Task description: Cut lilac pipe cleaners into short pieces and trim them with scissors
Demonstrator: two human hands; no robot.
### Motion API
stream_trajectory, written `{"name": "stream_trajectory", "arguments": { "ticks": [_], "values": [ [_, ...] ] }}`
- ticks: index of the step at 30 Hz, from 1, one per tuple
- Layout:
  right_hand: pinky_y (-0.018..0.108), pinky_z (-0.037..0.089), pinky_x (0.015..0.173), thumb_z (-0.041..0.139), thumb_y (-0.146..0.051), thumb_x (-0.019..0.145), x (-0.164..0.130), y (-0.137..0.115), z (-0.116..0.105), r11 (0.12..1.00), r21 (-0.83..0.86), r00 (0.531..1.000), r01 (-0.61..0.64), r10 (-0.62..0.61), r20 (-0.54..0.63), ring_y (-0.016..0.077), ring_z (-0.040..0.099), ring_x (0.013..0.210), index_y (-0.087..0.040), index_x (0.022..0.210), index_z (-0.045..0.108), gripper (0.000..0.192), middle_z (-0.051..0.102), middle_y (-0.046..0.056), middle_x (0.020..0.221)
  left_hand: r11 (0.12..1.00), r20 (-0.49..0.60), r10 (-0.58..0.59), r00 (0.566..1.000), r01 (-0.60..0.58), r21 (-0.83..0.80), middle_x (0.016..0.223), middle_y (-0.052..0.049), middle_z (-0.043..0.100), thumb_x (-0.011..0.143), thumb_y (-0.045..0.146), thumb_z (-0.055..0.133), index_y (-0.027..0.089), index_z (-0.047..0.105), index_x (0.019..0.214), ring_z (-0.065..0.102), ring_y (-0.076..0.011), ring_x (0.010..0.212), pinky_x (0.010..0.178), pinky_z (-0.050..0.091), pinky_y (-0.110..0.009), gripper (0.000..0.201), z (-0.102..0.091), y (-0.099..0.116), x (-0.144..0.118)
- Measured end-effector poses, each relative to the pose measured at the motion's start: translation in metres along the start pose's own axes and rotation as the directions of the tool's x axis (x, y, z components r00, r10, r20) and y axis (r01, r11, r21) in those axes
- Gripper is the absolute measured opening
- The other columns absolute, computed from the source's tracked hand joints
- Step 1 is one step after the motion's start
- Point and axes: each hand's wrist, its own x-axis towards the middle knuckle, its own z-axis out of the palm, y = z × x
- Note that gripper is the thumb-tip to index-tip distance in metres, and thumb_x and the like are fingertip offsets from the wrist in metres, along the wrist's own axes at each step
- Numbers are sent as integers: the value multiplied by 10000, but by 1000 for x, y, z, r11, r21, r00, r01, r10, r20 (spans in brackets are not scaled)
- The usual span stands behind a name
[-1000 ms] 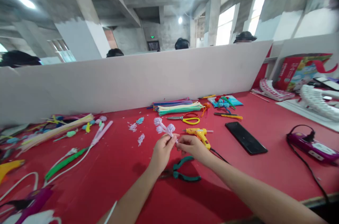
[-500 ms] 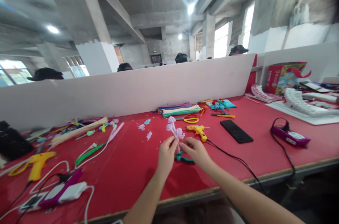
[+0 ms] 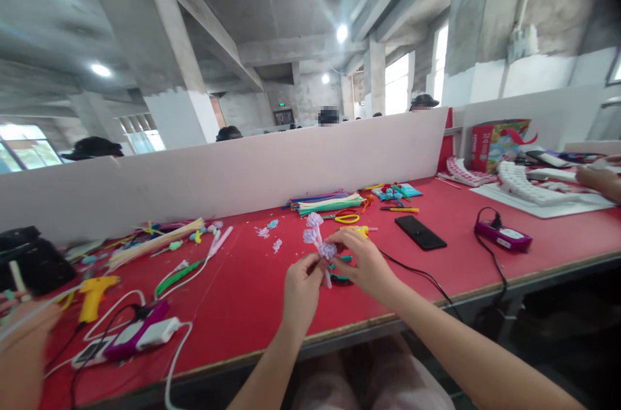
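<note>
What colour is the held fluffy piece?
Pale purple; the fluffy piece shows in the head view.

A black smartphone (image 3: 420,232) lies flat on the red worktop (image 3: 233,319), left of a purple power strip (image 3: 509,240) with a black plug (image 3: 495,221) in it. A white partition (image 3: 233,180) runs along the back; over its left part shows a person's black cap (image 3: 92,147). Past its right end stands a colourful printed carton (image 3: 499,143). Behind rise concrete pillars (image 3: 165,54), with a green sign (image 3: 282,103) on the far wall.
</note>
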Motion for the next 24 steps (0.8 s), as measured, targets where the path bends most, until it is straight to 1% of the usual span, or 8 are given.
{"name": "stream_trajectory", "arguments": {
  "ticks": [4, 6, 9, 12, 15, 18, 21, 24],
  "values": [
    [283, 410, 783, 511, -91, 711, -2, -3, 1, 999, -27, 998, 44, -45, -36, 146, 496, 861, -205, 982, 538, 295, 531, 44, 925, 994, -8, -3, 1000, 2, -107, 472, 41, 474, 770, 302, 469, 167, 499, 576, 442, -96, 470, 479, 320, -206, 238, 6, 4, 1],
    [287, 411, 804, 531, -107, 702, -4, 3, 1, 995, 93, 998, -22, 27, -52, 143, 505, 881, -213, 1039, 505, 355, 533, 44, 976, 990, 20, 0, 1000, 3, -139, 497, 39, 496, 770, 303, 477, 164, 519, 617, 459, -97, 488, 492, 333, -206, 211, 8, 6, 0],
    [292, 430, 795, 550, -147, 697, -6, 13, 0, 932, 324, 987, -159, 162, 17, 135, 535, 866, -213, 1082, 461, 401, 549, 38, 993, 990, 68, 6, 998, 3, -143, 519, 29, 513, 777, 341, 475, 157, 536, 655, 463, -100, 504, 506, 343, -210, 229, 8, 8, -4],
    [292, 445, 754, 535, -169, 712, -9, 15, -2, 907, 366, 978, -207, 197, 64, 136, 549, 819, -193, 1012, 502, 302, 571, 29, 912, 994, 97, 9, 995, 2, -109, 499, 24, 511, 775, 360, 471, 153, 542, 648, 456, -103, 492, 494, 339, -212, 253, 7, 11, -8],
    [298, 431, 758, 529, -134, 700, -12, 8, -3, 956, 253, 988, -146, 155, -17, 145, 529, 819, -195, 949, 535, 256, 563, 34, 896, 999, 56, -12, 998, 14, -35, 476, 30, 500, 757, 335, 487, 156, 545, 634, 433, -96, 456, 459, 315, -207, 226, 8, 16, -10],
    [313, 423, 763, 496, -111, 721, -17, -1, -3, 999, -35, 995, 18, -21, -92, 164, 511, 840, -206, 937, 540, 240, 558, 53, 898, 998, 31, -66, 997, 67, -19, 443, 40, 473, 728, 262, 496, 160, 517, 600, 409, -90, 419, 423, 296, -202, 165, 11, 20, -9],
    [336, 407, 806, 436, -126, 784, -22, -3, -3, 953, -237, 980, 187, -197, -19, 183, 492, 919, -206, 1008, 520, 253, 556, 89, 963, 994, 63, -99, 993, 101, -39, 419, 47, 449, 693, 194, 486, 165, 476, 555, 407, -87, 408, 415, 302, -198, 141, 11, 22, -8],
    [339, 407, 810, 429, -145, 796, -24, 0, -5, 948, -239, 977, 212, -215, 16, 187, 494, 932, -211, 1027, 517, 256, 557, 95, 987, 992, 144, -115, 983, 121, -36, 426, 41, 469, 694, 204, 488, 157, 496, 564, 417, -88, 417, 424, 311, -199, 138, 8, 23, -7]
  ]
}}
